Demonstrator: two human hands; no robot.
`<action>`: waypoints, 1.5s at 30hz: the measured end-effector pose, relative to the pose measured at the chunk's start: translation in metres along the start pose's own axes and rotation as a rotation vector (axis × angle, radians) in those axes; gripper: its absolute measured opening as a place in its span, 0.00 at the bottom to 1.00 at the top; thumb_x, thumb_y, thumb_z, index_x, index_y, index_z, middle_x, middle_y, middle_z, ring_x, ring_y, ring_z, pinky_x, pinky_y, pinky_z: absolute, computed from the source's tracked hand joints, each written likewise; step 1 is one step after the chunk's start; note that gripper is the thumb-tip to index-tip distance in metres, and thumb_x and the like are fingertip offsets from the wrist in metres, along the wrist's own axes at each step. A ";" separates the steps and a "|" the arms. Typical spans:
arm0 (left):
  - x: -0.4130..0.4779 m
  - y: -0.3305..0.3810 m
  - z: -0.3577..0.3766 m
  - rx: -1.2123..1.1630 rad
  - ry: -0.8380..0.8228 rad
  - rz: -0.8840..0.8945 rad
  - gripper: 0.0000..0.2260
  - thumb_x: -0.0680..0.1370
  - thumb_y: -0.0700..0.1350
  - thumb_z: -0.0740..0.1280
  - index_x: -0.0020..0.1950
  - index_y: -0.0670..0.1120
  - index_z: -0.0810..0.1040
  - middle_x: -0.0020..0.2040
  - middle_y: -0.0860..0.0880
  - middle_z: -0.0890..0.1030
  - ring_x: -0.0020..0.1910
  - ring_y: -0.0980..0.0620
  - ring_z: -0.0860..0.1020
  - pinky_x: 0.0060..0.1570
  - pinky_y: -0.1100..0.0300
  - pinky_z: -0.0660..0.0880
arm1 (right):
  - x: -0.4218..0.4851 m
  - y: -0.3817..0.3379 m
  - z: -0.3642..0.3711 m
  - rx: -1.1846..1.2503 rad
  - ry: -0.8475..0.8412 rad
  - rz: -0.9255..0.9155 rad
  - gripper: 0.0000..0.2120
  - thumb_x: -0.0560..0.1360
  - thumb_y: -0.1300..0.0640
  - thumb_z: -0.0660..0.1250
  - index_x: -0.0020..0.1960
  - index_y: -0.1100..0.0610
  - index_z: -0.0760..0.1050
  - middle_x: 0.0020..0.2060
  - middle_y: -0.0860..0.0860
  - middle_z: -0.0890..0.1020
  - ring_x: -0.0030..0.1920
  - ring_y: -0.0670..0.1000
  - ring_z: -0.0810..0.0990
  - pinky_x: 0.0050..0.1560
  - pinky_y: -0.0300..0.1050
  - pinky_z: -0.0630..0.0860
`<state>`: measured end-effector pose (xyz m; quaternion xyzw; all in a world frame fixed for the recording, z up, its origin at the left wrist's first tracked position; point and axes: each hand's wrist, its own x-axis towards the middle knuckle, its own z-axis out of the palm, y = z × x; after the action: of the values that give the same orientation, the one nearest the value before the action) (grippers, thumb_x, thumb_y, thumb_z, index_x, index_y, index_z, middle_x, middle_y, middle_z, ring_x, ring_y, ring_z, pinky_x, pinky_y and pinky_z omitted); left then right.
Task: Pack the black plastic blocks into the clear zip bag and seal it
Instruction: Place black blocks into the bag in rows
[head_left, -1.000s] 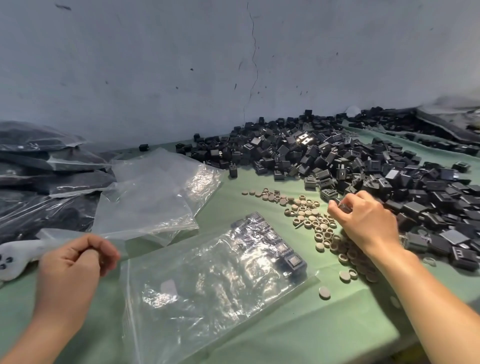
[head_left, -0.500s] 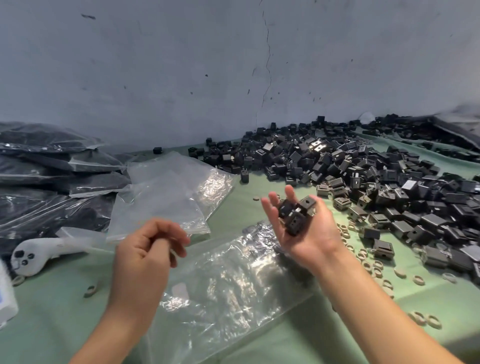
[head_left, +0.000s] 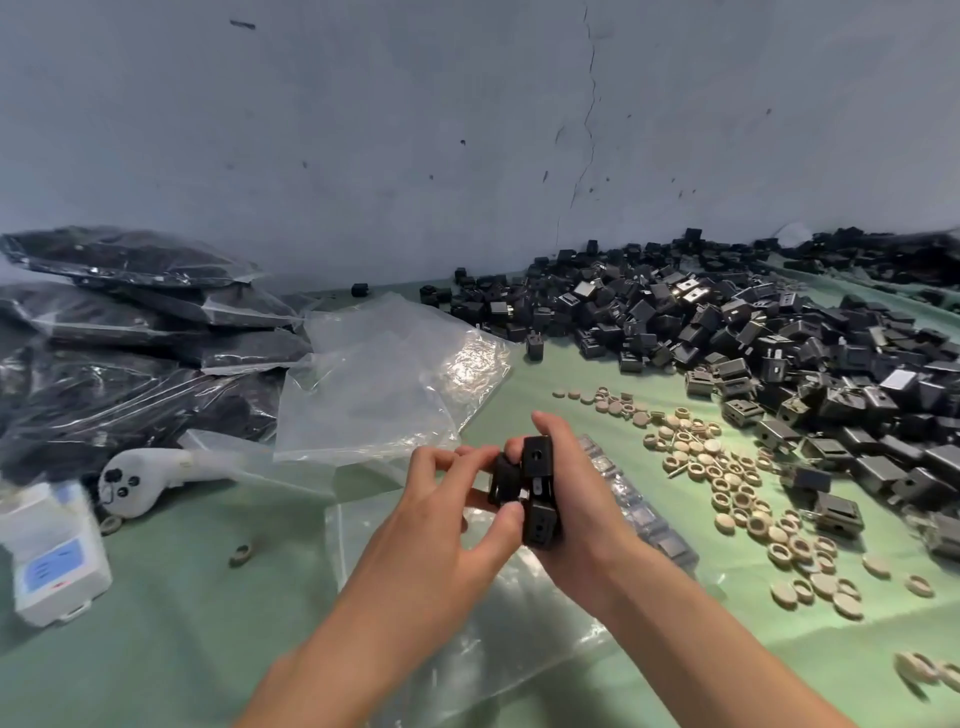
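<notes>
My right hand (head_left: 576, 514) cups a few black plastic blocks (head_left: 537, 493) above the table. My left hand (head_left: 441, 525) meets it, with thumb and fingers pinching the leftmost of those blocks. Under both hands lies the clear zip bag (head_left: 524, 629), flat on the green cloth, with a row of blocks inside it showing just right of my right hand (head_left: 639, 514). A large heap of loose black blocks (head_left: 753, 343) covers the table's right and back.
Several filled bags of black parts (head_left: 130, 332) are stacked at the left. Empty clear bags (head_left: 384, 384) lie behind my hands. Tan rings and discs (head_left: 727, 483) are scattered at the right. A white controller (head_left: 145, 478) and a white box (head_left: 52, 561) sit at the left.
My right hand picked blocks from the heap and carried them left over the bag. My left hand let go of the bag and rose to the blocks.
</notes>
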<state>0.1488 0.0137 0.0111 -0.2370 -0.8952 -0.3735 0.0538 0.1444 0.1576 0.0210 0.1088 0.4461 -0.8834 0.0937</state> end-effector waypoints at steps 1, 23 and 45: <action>-0.001 -0.002 0.000 0.013 0.006 -0.008 0.20 0.71 0.70 0.56 0.62 0.72 0.63 0.57 0.66 0.64 0.48 0.65 0.77 0.46 0.56 0.78 | -0.001 0.004 0.002 -0.005 -0.003 0.012 0.21 0.80 0.41 0.59 0.34 0.52 0.70 0.52 0.58 0.85 0.51 0.61 0.86 0.45 0.48 0.78; -0.062 -0.005 -0.046 0.233 -0.549 0.178 0.22 0.70 0.74 0.61 0.62 0.71 0.66 0.55 0.66 0.69 0.47 0.63 0.74 0.43 0.67 0.69 | 0.009 0.022 0.013 0.293 0.197 0.008 0.15 0.82 0.47 0.59 0.43 0.56 0.70 0.33 0.56 0.84 0.38 0.60 0.86 0.29 0.44 0.82; -0.065 -0.084 -0.069 -0.580 0.065 -0.640 0.13 0.80 0.34 0.62 0.54 0.48 0.82 0.52 0.44 0.85 0.47 0.53 0.82 0.46 0.63 0.79 | -0.013 0.038 0.013 -1.137 -0.153 -0.307 0.04 0.74 0.47 0.70 0.47 0.46 0.78 0.37 0.47 0.79 0.34 0.41 0.75 0.35 0.41 0.73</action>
<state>0.1621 -0.1102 -0.0113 0.0591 -0.7795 -0.6146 -0.1052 0.1656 0.1257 0.0035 -0.0881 0.8521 -0.5144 0.0401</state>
